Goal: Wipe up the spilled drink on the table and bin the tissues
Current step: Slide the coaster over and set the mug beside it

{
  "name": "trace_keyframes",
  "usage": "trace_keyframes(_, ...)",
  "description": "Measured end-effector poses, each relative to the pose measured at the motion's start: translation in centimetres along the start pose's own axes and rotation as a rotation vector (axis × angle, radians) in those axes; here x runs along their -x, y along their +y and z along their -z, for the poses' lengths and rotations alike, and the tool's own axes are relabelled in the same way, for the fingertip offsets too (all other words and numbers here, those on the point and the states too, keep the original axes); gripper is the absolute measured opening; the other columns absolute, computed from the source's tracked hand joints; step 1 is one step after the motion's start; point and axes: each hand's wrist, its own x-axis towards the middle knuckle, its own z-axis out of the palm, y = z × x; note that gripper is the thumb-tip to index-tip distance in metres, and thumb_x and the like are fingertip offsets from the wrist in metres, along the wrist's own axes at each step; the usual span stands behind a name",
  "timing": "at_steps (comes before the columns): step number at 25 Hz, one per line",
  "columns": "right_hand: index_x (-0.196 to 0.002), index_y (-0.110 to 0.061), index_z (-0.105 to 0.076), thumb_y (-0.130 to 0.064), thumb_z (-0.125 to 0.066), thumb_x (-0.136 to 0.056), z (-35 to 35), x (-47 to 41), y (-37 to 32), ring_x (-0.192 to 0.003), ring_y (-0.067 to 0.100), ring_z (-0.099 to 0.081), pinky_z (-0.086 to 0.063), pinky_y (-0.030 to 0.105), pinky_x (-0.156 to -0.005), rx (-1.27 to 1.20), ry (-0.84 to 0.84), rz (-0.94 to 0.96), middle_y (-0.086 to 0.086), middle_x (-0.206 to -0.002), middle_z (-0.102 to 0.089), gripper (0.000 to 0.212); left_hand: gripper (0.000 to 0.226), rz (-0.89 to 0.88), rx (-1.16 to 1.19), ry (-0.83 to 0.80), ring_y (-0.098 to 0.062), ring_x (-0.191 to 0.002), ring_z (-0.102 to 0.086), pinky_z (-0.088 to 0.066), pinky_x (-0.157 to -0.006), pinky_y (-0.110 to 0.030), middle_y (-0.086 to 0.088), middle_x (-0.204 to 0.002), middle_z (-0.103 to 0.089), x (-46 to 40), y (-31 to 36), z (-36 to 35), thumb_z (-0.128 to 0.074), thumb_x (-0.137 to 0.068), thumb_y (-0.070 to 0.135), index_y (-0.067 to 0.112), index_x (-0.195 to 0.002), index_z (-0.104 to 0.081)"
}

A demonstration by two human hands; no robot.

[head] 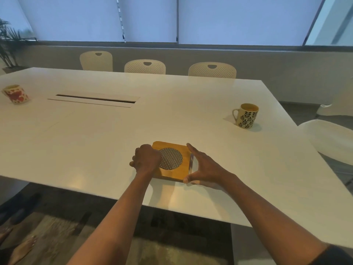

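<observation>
A square wooden tissue box (169,174) with a round patterned centre (171,158) lies flat on the white table (91,142) near its front edge. My left hand (147,157) is curled into a fist over the box's left edge and seems to grip it; what its fingers hold is hidden. My right hand (204,167) lies against the box's right side with fingers straight, index at the far corner and thumb at the near corner. No loose tissue and no spilled liquid can be made out on the table.
A leaf-patterned mug (246,116) stands at the right of the table and a heart-patterned mug (16,93) at the far left. A cable slot (95,98) runs across the middle. Three chairs (145,66) line the far side; a white chair (328,138) is at the right.
</observation>
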Motion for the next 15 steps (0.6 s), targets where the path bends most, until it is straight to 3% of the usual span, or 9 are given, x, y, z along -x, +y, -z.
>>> trace_keyframes(6,-0.152,-0.039,-0.004,-0.055,-0.087,-0.052,4.9,2.7,5.3,-0.146,0.02,-0.02,-0.023,0.029,-0.106,-0.013,0.062,-0.053,-0.005,-0.16,-0.018,0.131,0.028,-0.077,0.04,-0.088,-0.032,-0.099,-0.06,-0.036,-0.082,-0.038,-0.01,-0.107,-0.067,2.2,4.9,-4.6,-0.047,-0.087,0.017,0.013,-0.102,-0.071)
trace_keyframes(9,-0.151,-0.04,-0.003,-0.056,-0.087,-0.052,7.1,3.5,7.7,-0.147,0.02,-0.018,-0.024,0.035,-0.111,-0.012,0.065,-0.084,-0.006,-0.161,-0.016,0.131,0.026,-0.099,0.073,-0.128,-0.028,-0.089,-0.057,-0.042,-0.085,-0.038,-0.008,-0.101,-0.067,2.8,6.8,-6.9,-0.048,-0.088,0.015,0.013,-0.099,-0.071)
trace_keyframes(15,-0.15,-0.043,-0.001,-0.058,-0.087,-0.051,10.6,4.0,11.6,-0.148,0.021,-0.015,-0.025,0.04,-0.114,-0.002,0.062,-0.147,-0.007,-0.162,-0.012,0.133,0.029,-0.176,0.071,-0.156,-0.028,-0.09,-0.061,-0.048,-0.088,-0.04,-0.008,-0.1,-0.07,3.2,10.5,-10.4,-0.047,-0.086,0.011,0.014,-0.1,-0.072)
